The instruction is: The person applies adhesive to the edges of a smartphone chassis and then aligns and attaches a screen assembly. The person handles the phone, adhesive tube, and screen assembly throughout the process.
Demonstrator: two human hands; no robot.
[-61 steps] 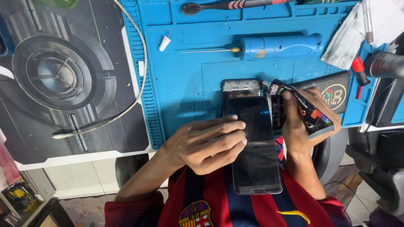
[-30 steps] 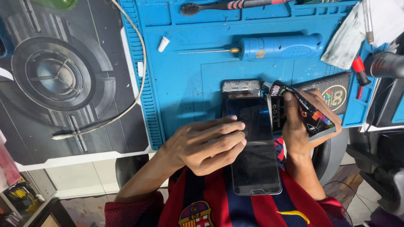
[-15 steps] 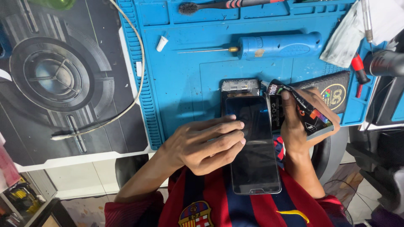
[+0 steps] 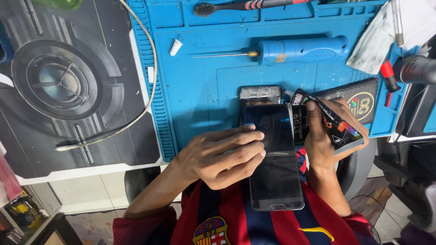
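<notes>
Blue repair mat spans desk's far half; phone frame lies at mat's near edge.

Dark screen panel overhangs mat's near edge, tilted over frame, not seated. Risk: panel slips toward lap or seats crooked if pressure uneven.

Left hand spread flat, fingertips pressing panel's left side, not gripping.

Right hand clenched round black adhesive tube, nozzle at frame's top right corner. Risk: excess glue smearing glass.

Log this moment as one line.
left hand: steadies phone screen | right hand: holds black glue tube | surface: blue mat
</notes>
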